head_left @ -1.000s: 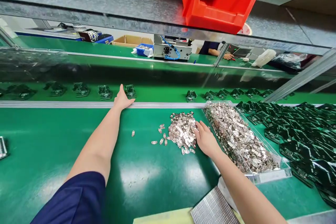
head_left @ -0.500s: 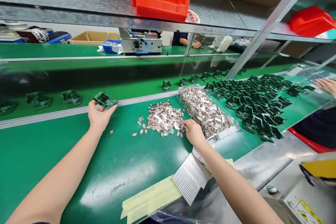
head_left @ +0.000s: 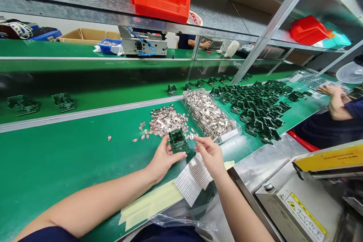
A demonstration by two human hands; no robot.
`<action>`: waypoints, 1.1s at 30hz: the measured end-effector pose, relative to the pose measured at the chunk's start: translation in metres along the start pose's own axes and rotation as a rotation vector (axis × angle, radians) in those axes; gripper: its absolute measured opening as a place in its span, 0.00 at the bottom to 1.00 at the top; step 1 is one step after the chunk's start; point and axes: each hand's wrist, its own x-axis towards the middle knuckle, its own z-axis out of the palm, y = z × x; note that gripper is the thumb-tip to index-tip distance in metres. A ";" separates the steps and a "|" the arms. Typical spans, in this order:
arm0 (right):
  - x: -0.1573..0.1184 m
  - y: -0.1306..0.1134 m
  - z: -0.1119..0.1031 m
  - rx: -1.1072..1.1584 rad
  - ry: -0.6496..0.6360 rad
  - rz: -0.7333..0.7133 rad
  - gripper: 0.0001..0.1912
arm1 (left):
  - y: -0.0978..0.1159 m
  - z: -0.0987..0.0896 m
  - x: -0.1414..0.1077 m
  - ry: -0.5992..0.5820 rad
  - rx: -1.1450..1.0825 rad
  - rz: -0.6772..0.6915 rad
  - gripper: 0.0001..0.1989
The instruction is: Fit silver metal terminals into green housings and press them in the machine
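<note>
One green circuit board held just above the belt

The left hand was partly closed, thumb and fingers gripping the board's side over the green conveyor belt. The right hand stood just beside it, its fingertips pinched together; whether they held a tiny part, I could not tell. A loose heap of small metal parts and a clear tray of more lay just ahead, apparently placed within easy reach of both hands.
</note>
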 end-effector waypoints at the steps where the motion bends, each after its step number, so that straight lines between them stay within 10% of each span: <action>1: -0.008 -0.005 -0.003 0.041 0.013 0.006 0.12 | -0.004 0.004 0.000 -0.006 -0.003 0.008 0.30; 10: -0.051 -0.029 -0.020 -0.268 0.015 -0.099 0.10 | -0.026 -0.001 0.000 -0.150 0.067 0.128 0.25; 17: -0.065 -0.029 -0.017 -0.152 -0.003 0.121 0.06 | -0.030 -0.006 -0.003 -0.261 0.185 0.206 0.30; 33: -0.066 -0.034 0.009 -0.413 0.063 -0.082 0.08 | -0.039 -0.016 -0.006 -0.361 0.275 0.180 0.21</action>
